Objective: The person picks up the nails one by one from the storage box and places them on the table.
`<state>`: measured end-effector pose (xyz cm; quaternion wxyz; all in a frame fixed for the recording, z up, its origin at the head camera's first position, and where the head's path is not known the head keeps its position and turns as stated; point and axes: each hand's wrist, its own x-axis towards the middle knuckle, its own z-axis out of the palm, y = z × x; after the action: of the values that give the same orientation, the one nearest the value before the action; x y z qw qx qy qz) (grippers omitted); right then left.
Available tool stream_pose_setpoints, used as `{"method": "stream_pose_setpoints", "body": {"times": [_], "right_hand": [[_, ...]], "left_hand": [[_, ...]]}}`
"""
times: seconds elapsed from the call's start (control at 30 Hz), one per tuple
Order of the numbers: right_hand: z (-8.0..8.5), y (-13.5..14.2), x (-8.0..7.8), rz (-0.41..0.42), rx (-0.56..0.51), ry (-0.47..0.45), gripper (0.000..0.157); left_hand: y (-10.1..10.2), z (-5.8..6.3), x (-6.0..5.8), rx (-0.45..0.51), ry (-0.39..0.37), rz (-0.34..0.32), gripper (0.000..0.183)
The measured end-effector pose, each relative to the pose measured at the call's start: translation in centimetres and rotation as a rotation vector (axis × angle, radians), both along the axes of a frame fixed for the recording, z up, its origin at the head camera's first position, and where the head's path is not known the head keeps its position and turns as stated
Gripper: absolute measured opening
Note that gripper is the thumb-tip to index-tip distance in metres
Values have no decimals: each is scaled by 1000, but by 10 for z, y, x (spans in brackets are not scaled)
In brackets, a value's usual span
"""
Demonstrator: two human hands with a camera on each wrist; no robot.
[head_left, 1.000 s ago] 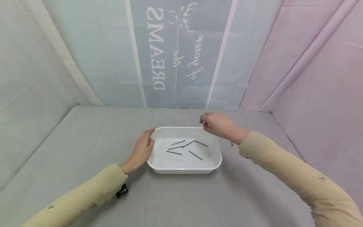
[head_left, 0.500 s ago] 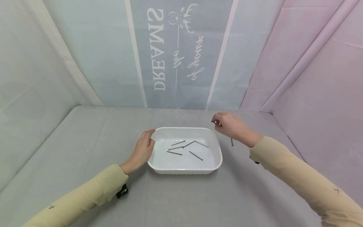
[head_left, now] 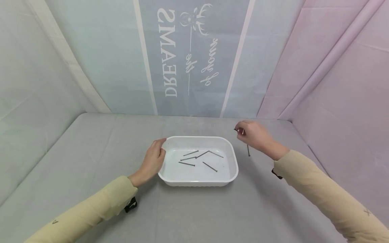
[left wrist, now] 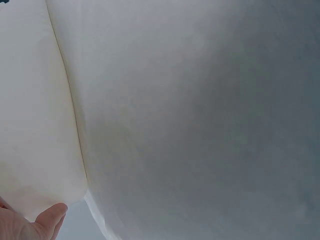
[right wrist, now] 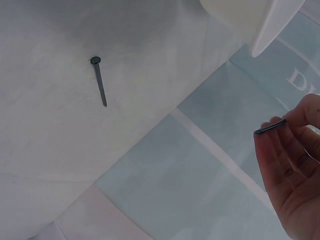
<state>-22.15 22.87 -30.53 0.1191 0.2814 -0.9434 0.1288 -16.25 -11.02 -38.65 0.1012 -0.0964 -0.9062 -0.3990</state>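
A white rectangular tray [head_left: 198, 184] stands on the grey surface, with several nails [head_left: 209, 166] lying loose on its bottom. My left hand [head_left: 151, 163] grips the tray's left rim, thumb at the inner edge; the left wrist view catches only part of that hand [left wrist: 37, 225] against the tray's pale wall [left wrist: 35, 110]. Beyond the tray's right back corner, my right hand [head_left: 253, 135] is raised and pinches one nail [right wrist: 270, 126] between thumb and fingertips. Another nail [head_left: 248, 151] lies on the surface right of the tray, below the right hand, and shows whole in the right wrist view.
Grey cloth [head_left: 194, 216] covers the work surface. A printed fabric wall [head_left: 194, 101] rises at its back edge, a pale one [head_left: 36, 84] at the left and a pinkish one [head_left: 343, 101] at the right. A black strap [head_left: 131, 205] shows under the left sleeve.
My right hand has moved right, from above the tray's back right corner to outside it, still pinching the nail. The left hand, the tray and the nails in it have stayed put.
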Motion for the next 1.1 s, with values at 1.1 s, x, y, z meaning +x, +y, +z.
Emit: {"method": "stream_pose_setpoints", "body": {"times": [1.1], "right_hand": [[-7,47,2,-264,-242,-124,18]], "left_hand": [[0,-1,1,-8,1,8,41]]}}
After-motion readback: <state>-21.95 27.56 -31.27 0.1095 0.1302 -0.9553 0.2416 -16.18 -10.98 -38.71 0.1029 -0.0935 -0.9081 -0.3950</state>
